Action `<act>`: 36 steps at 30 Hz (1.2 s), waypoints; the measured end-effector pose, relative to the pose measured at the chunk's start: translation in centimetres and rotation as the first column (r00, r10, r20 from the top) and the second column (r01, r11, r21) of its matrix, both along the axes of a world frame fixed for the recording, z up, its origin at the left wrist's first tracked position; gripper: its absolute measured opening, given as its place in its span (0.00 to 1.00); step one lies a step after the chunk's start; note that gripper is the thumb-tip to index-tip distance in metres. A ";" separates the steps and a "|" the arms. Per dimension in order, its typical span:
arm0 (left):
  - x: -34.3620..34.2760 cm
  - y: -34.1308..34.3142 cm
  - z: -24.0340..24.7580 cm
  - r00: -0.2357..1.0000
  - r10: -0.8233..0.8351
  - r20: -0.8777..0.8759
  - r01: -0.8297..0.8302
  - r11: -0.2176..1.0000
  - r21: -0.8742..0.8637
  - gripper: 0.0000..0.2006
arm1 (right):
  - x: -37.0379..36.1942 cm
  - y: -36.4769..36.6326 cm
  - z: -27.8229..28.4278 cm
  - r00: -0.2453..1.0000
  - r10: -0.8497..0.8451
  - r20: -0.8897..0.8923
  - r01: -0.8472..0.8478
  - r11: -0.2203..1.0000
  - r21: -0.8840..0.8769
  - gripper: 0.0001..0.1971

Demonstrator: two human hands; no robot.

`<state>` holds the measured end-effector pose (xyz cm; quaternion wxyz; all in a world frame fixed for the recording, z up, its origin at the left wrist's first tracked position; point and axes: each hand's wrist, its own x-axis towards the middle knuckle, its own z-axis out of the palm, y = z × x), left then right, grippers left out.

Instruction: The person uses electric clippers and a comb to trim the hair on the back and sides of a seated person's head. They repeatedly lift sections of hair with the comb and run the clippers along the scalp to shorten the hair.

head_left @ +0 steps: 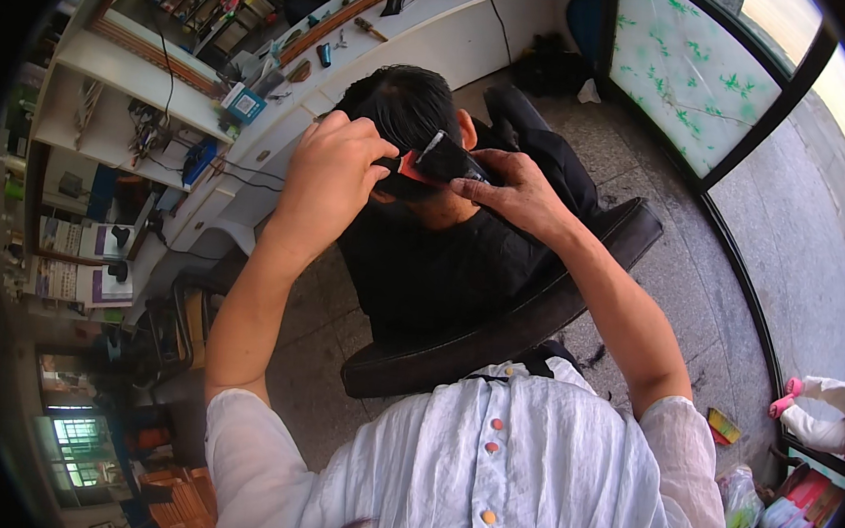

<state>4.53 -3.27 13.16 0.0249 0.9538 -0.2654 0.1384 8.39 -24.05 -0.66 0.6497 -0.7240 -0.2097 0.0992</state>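
Note:
A person with short dark hair (pixel 394 98), wrapped in a black cape (pixel 432 265), sits in a black barber chair (pixel 505 345) with their back to me. My left hand (pixel 336 163) is closed at the left back of the head, pinching a dark comb (pixel 388 165) by its end. Fingers of my right hand (pixel 518 187) wrap round a black hair clipper (pixel 443 158), held at the nape below the right ear. The clipper overlaps a red-orange piece (pixel 412 167) beside the comb; whether that piece belongs to the comb or clipper I cannot tell.
A white counter (pixel 400 49) with small tools and cables runs along the mirror (pixel 200 3) ahead and left. Shelves (pixel 76 128) stand at the left. A frosted glass door panel (pixel 690 82) is at the right. Cut hair (pixel 552 66) lies on the tiled floor.

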 end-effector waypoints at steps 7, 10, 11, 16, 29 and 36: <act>1.2 1.3 -0.1 0.995 0.098 -0.023 -0.099 0.992 -0.077 0.11 | 1.0 -1.9 -4.1 0.972 0.030 -0.232 -0.010 0.996 0.089 0.26; 1.5 0.8 -0.3 0.996 0.072 0.046 -0.067 0.992 -0.105 0.11 | 1.2 -2.4 -4.3 0.945 0.070 -0.320 -0.049 0.996 0.074 0.27; 1.6 0.6 -0.4 0.996 0.063 0.069 -0.056 0.993 -0.107 0.11 | 1.3 -2.4 -4.3 0.944 0.067 -0.324 -0.049 0.997 0.064 0.28; 1.8 -0.1 -0.2 0.994 -0.005 0.109 0.012 0.998 -0.063 0.11 | 1.9 -2.2 -3.4 0.969 0.044 -0.244 -0.032 0.998 0.056 0.20; 3.0 1.1 -0.1 0.957 0.073 0.282 -0.026 0.985 -0.169 0.09 | 2.2 -2.6 0.3 0.950 0.132 -0.284 -0.066 0.971 0.231 0.24; -0.2 7.9 -6.0 0.958 0.093 -0.273 -0.234 0.801 -0.551 0.11 | -1.2 -6.1 -2.8 0.851 0.029 -0.524 0.138 0.951 0.276 0.22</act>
